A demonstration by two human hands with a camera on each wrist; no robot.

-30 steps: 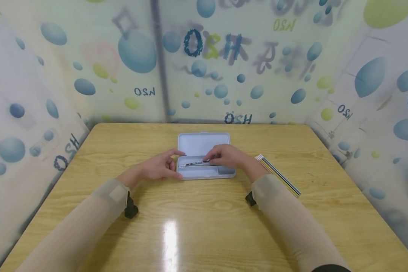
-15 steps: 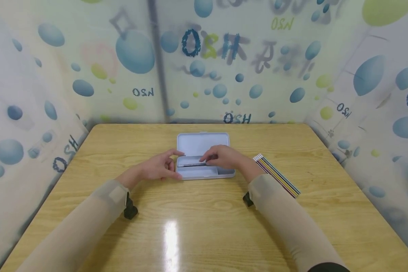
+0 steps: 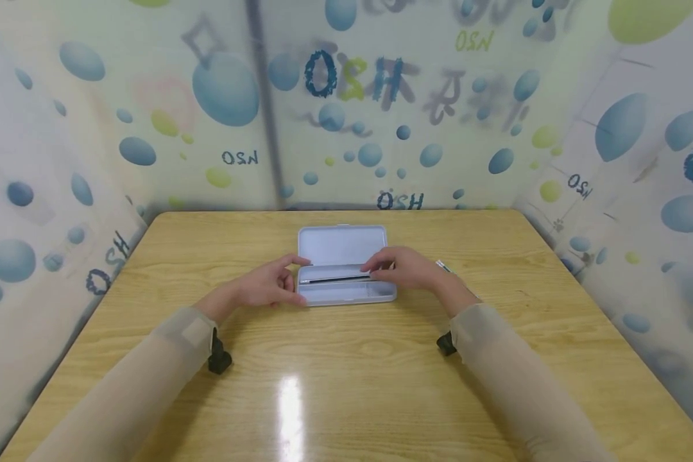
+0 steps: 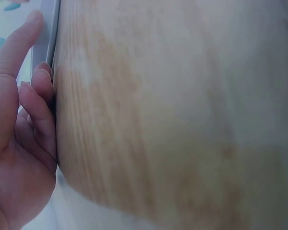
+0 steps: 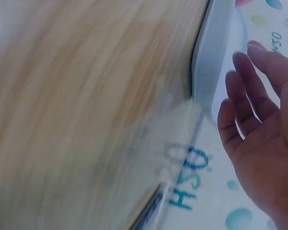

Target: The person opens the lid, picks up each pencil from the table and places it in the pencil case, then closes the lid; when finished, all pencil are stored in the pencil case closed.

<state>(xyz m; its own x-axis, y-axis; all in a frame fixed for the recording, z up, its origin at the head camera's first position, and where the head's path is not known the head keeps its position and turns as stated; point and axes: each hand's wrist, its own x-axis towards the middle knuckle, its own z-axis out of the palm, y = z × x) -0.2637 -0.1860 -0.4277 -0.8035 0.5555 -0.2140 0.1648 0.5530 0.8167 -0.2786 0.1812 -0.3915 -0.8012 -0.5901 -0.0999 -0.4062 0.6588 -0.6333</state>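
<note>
In the head view a pale blue pencil case [image 3: 346,294] lies on the table with its lid [image 3: 342,244] tipped back. A dark pencil [image 3: 335,278] lies lengthwise in its long back compartment. My left hand [image 3: 265,282] holds the case's left end, thumb at the front corner and index finger at the back; the left wrist view shows this hand [image 4: 24,110] with the other fingers curled beside the case wall. Over the case's right part hovers my right hand [image 3: 405,268]. In the right wrist view its loosely bent fingers [image 5: 249,91] hold nothing.
More pencils [image 3: 442,264] lie on the table to the right, mostly hidden by my right forearm. The wooden table [image 3: 346,372] backs onto a patterned curtain [image 3: 346,160], which also rises on both sides.
The pencil has been lowered from a slant to lie flat in the case. My right hand has let go of it and moved right. The left hand has stayed put.
</note>
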